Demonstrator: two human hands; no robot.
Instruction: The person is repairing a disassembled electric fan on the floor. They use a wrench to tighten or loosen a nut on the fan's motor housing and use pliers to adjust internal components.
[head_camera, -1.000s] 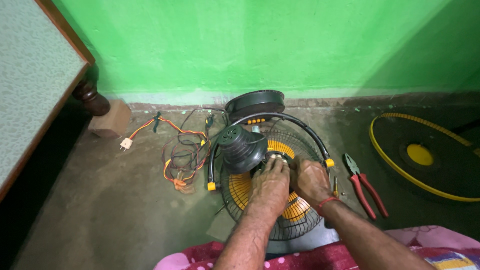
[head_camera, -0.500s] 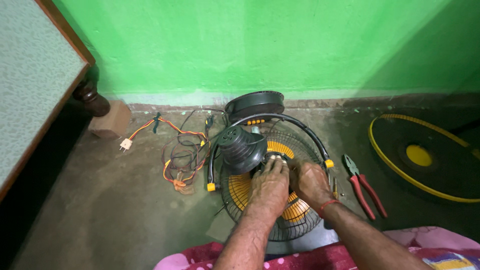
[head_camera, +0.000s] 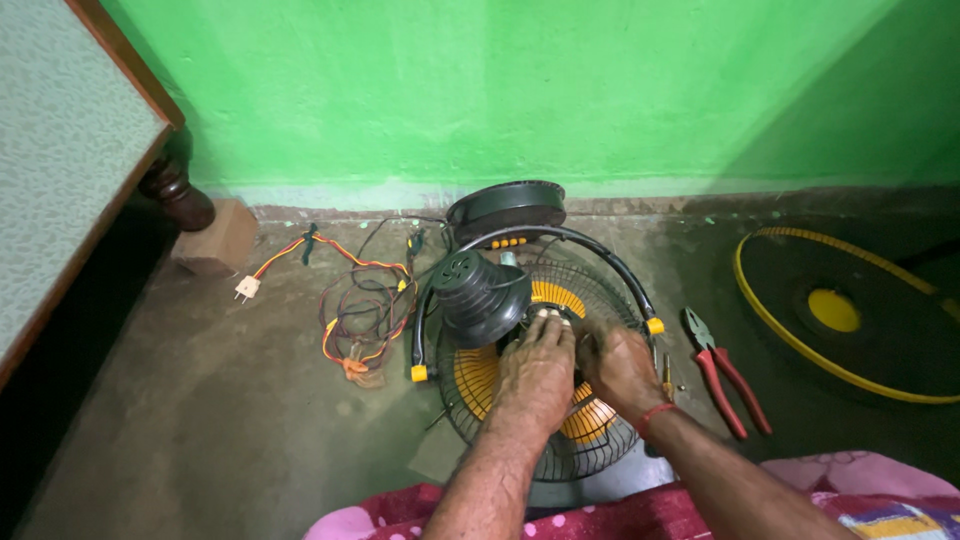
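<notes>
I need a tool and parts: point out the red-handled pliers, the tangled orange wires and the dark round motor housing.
red-handled pliers (head_camera: 722, 378): head view, on a red handle.
tangled orange wires (head_camera: 345, 330): head view, mid-tangle.
dark round motor housing (head_camera: 480, 292): head view, top face.

Black wire-guarded fan (head_camera: 520, 400) with orange blades, face-down on the concrete floor, motor housing (head_camera: 480, 297) upward.
</notes>
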